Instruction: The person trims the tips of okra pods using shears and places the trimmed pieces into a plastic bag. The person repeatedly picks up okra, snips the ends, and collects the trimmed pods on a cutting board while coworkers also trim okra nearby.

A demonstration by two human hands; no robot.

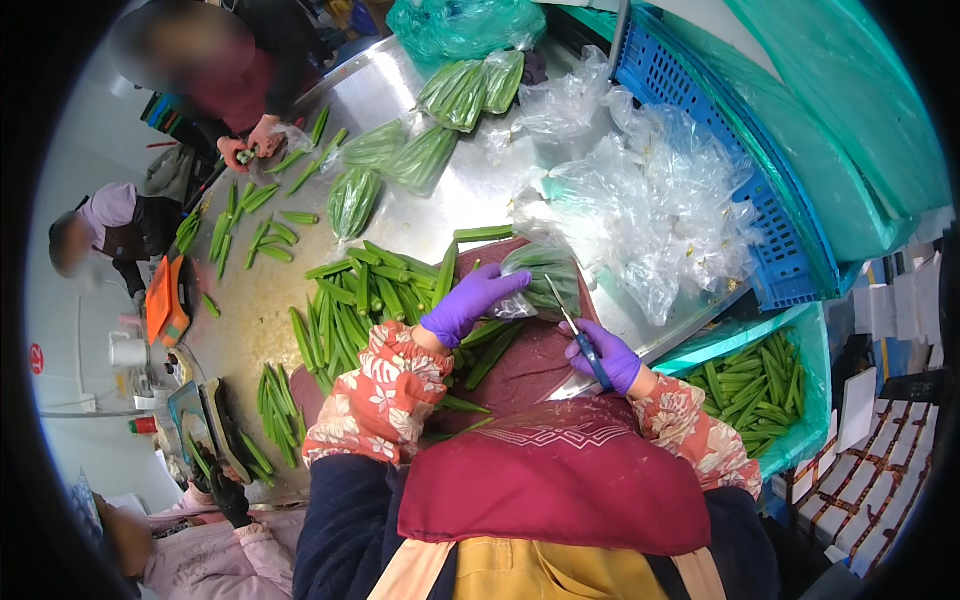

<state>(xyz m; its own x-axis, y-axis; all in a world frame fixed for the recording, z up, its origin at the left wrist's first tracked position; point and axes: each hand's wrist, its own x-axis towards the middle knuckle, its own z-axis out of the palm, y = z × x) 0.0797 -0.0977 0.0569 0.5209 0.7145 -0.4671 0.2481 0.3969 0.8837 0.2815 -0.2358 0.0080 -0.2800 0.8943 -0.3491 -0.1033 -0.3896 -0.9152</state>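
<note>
My left hand (pixel 474 300), in a purple glove, is closed on the gathered end of a clear plastic bag of okra (pixel 548 268). A pair of scissors (pixel 590 350) with dark blue handles sits in my right hand (pixel 612 358), also purple-gloved. The slim blades point up and left, close beside the bag; whether they touch it I cannot tell. Under my hands lies a dark red cloth (pixel 530 362). Loose okra pods (pixel 365 290) are heaped just left of my left hand, some lying beneath my left wrist.
Several filled okra bags (pixel 425 160) lie farther back on the metal table (pixel 390 85). Crumpled clear bags (pixel 660 210) fill the right side, against a blue crate (pixel 690 85). A green-lined bin (pixel 825 400) holds okra at right. Three other people work along the left.
</note>
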